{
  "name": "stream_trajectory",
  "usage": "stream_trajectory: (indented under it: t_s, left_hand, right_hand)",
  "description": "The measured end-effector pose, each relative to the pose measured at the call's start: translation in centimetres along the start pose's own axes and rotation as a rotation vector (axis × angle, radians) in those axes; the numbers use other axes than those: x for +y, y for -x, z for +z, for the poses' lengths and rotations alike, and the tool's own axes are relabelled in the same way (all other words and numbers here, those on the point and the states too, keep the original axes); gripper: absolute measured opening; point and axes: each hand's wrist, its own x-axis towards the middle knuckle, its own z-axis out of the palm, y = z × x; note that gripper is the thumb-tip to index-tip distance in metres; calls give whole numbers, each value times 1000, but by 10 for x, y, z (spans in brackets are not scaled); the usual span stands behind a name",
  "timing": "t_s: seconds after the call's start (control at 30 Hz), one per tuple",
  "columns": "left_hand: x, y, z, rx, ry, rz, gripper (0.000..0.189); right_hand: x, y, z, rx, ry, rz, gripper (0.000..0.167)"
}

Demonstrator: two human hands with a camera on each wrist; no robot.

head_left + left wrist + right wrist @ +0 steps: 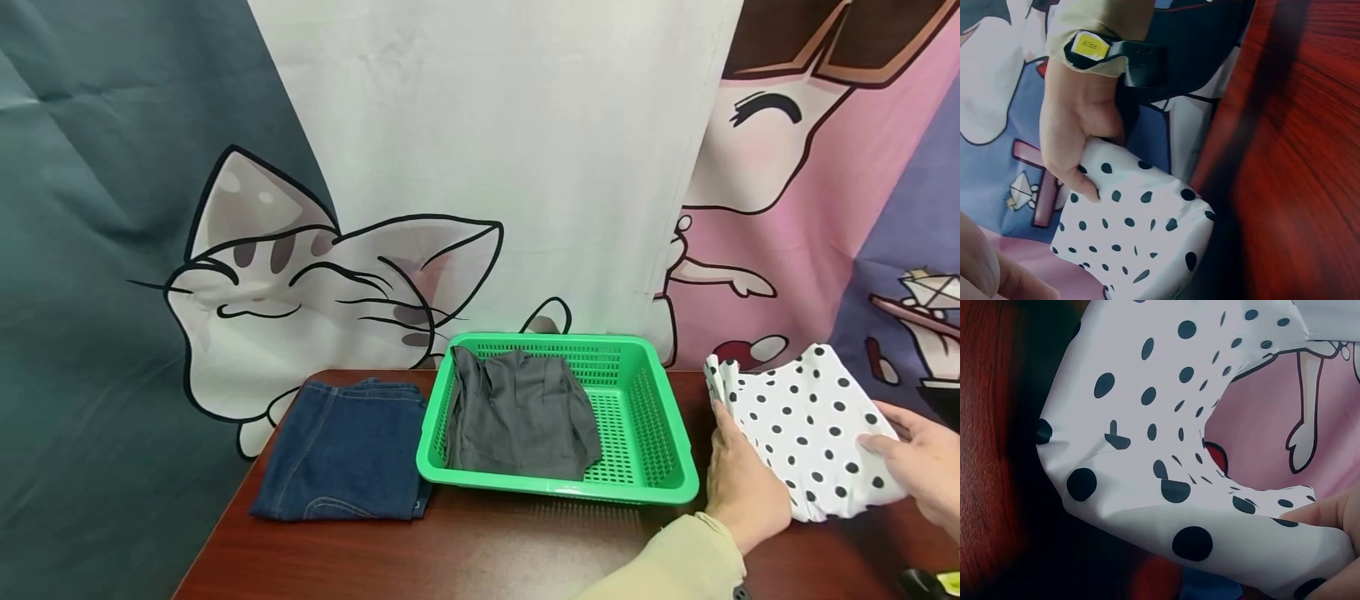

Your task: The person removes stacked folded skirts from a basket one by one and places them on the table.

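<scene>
A white folded cloth with black polka dots (813, 433) hangs between both hands at the table's right side. My left hand (746, 487) holds its left edge, most of the fingers hidden by the fabric. At the opposite edge, my right hand (926, 462) pinches it, thumb lying on the front. The left wrist view shows the right hand (1075, 125) gripping the far corner of the cloth (1129, 219), with part of the left hand (985, 269) at lower left. In the right wrist view, the cloth (1141, 425) sags in a curve from the right hand (1341, 550).
A green plastic basket (678, 433) stands mid-table, with a dark grey folded garment (521, 417) in its left part. Left of it lies folded blue denim (345, 450). The brown table (480, 550) backs onto a cartoon-printed curtain (510, 125). A black and yellow object (926, 582) shows at lower right.
</scene>
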Motion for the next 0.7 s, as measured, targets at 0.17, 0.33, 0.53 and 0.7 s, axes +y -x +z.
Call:
stream_trajectory:
  t_s: [0.17, 0.33, 0.53, 0.7]
  left_hand:
    - [-5, -1, 8, 59, 54, -29, 103]
    - [-9, 0, 16, 106, 90, -94, 98]
    - [-13, 0, 23, 116, 123, -187, 103]
    - [-19, 0, 26, 123, 133, -264, 106]
  right_hand:
    - [2, -3, 2, 2, 8, -1, 55]
    - [13, -10, 5, -15, -21, 62, 55]
    - [25, -16, 9, -22, -50, 90, 55]
    - [32, -21, 13, -4, -14, 100, 55]
